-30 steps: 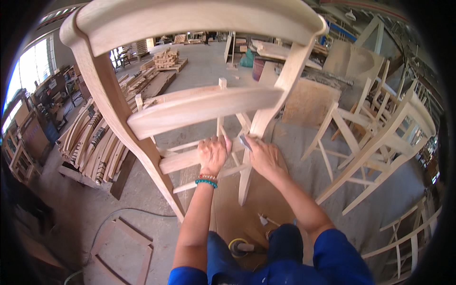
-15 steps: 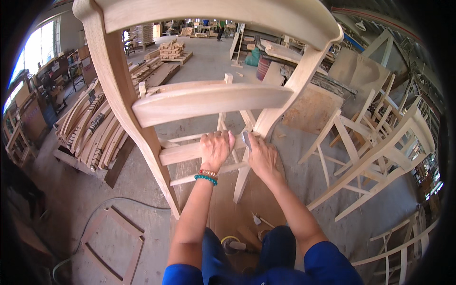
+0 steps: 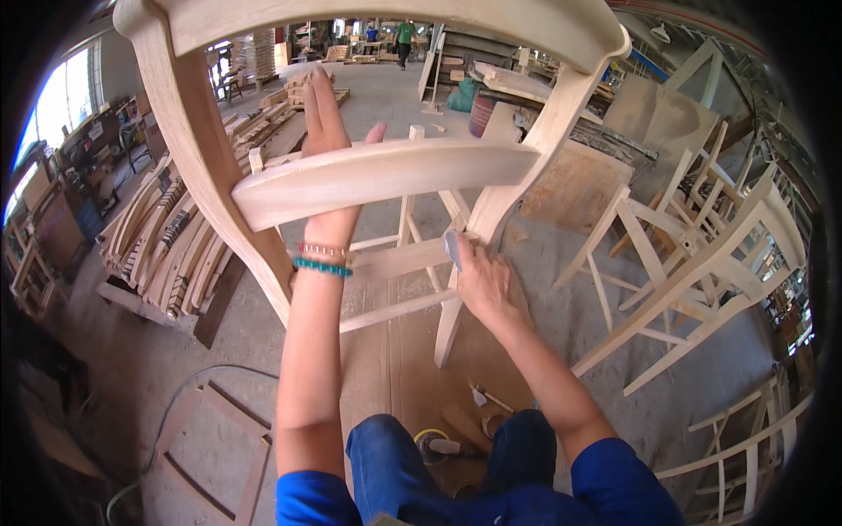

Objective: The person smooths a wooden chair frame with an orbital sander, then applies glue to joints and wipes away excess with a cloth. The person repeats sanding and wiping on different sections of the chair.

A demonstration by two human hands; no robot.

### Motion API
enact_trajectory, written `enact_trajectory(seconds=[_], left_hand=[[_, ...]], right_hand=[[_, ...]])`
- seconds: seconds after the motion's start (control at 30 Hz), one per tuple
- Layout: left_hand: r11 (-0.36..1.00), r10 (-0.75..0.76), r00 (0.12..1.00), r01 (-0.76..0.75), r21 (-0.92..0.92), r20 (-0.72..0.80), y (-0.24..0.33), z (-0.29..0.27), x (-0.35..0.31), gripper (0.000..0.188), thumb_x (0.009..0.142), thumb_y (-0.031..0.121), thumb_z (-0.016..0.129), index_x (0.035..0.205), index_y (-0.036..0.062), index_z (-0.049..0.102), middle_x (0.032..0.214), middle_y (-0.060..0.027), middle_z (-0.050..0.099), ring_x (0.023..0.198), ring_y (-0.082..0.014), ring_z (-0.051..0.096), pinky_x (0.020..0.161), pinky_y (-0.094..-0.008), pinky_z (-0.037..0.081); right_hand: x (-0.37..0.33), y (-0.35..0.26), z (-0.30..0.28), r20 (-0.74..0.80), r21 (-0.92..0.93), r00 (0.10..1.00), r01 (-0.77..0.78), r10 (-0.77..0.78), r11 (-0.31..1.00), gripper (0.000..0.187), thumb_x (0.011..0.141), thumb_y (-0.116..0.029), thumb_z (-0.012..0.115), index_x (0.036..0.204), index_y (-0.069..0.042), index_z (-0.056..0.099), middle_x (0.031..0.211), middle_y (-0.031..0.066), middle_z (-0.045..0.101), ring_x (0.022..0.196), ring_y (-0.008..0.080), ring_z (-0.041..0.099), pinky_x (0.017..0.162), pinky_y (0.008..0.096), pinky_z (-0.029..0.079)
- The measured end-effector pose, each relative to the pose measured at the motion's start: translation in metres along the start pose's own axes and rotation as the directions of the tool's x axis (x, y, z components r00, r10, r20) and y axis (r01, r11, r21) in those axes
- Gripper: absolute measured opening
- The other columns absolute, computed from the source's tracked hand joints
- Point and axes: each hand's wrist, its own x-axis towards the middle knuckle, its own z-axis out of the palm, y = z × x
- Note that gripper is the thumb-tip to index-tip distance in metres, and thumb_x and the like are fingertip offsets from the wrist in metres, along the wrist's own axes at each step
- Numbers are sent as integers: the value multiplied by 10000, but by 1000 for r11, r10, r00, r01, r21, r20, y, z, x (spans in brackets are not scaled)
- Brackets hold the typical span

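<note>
An unfinished wooden chair frame stands in front of me, with a curved middle slat across its back. My left hand reaches up behind that slat, which hides part of the palm; its fingers stretch above the slat, apart and holding nothing. Two bead bracelets circle that wrist. At the lower right of the chair back, my right hand grips a small folded grey piece of sandpaper against the right post, near the lower rail.
Curved wooden parts lie stacked on the left. More chair frames stand at right. Between my knees are a round power sander and a brush-like tool. A wooden frame lies on the floor, and a person stands far back.
My left hand has left the lower rail, moved up and left behind the middle slat, and opened its fingers. My right hand stays at the right post with the sandpaper.
</note>
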Motion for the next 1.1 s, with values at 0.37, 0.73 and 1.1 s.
enact_trajectory(seconds=[0.37, 0.73, 1.1], left_hand=[[836, -549, 415, 266, 480, 725, -5, -4, -102, 556, 902, 579, 421, 1080, 137, 708, 923, -186, 704, 936, -333, 670, 833, -430, 506], [828, -560, 325, 254, 500, 762, -1, -1, -98, 543, 919, 576, 398, 1090, 170, 715, 967, -172, 706, 970, -321, 664, 876, -423, 486], [825, -565, 306, 237, 513, 767, 0, 1, -100, 537, 925, 572, 393, 1108, 178, 709, 991, -163, 705, 982, -317, 661, 880, -422, 483]], right_hand=[[-2, -6, 2, 53, -8, 998, -25, 25, 1000, 543, 847, -85, 514, 1363, -33, 354, 1070, 273, 614, 934, 423, 630, 845, 552, 441], [-3, 3, 7, 11, 6, 1000, 9, -9, 1000, 560, 825, -72, 539, 1367, -46, 400, 1014, 246, 624, 870, 412, 638, 821, 522, 451], [-8, 4, 11, -76, 85, 997, 17, -10, 996, 579, 810, -38, 565, 1367, -67, 412, 984, 247, 630, 807, 431, 640, 734, 535, 478]])
